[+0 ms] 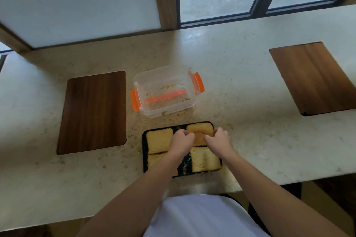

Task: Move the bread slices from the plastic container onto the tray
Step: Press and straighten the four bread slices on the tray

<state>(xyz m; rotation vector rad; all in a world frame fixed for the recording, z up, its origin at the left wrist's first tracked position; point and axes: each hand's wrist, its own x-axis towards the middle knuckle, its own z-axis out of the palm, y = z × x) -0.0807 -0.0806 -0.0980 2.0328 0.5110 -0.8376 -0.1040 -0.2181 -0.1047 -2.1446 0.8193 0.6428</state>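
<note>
Though the desk lies broad and bare around it, all work sits on the tray near its front edge. Plastic container just behind the tray holds only crumbs. Bread slices fill the tray; the far-right slice lies between both hands. Left hand and right hand equally near, fingers curled, pinching its edges. Judged: final placement, little room left.

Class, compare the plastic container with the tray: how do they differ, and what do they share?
The container is clear with orange clips; the tray is black. The container holds only crumbs; the tray carries bread slices. The container has tall walls; the tray is shallow. Both are rectangular and sit on the counter.
</note>
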